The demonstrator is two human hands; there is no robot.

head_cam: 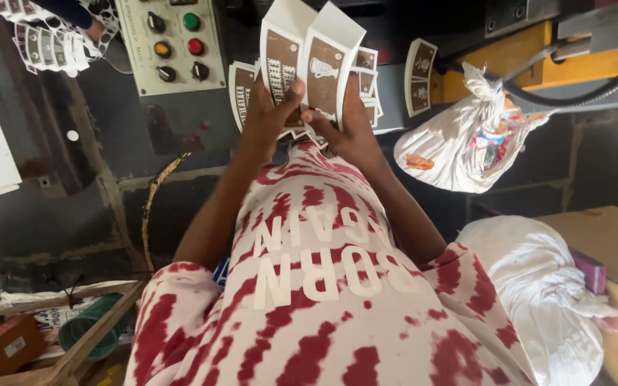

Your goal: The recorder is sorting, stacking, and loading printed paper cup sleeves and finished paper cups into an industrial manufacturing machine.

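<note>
Brown-and-white fan-shaped paper blanks are held up in front of my chest by both hands. My left hand grips the left blank with its thumb on the printed face. The lower edge of the right blank is in the fingers of my right hand. More blanks of the same kind are fanned out behind and below my hands, partly hidden. My red-and-white patterned shirt fills the lower middle of the view.
A grey machine panel with knobs and coloured buttons is ahead on the left. Another person's hand holds a stack of blanks at top left. A white plastic bag hangs at right, above a white sack. A wooden crate with a green bucket sits at lower left.
</note>
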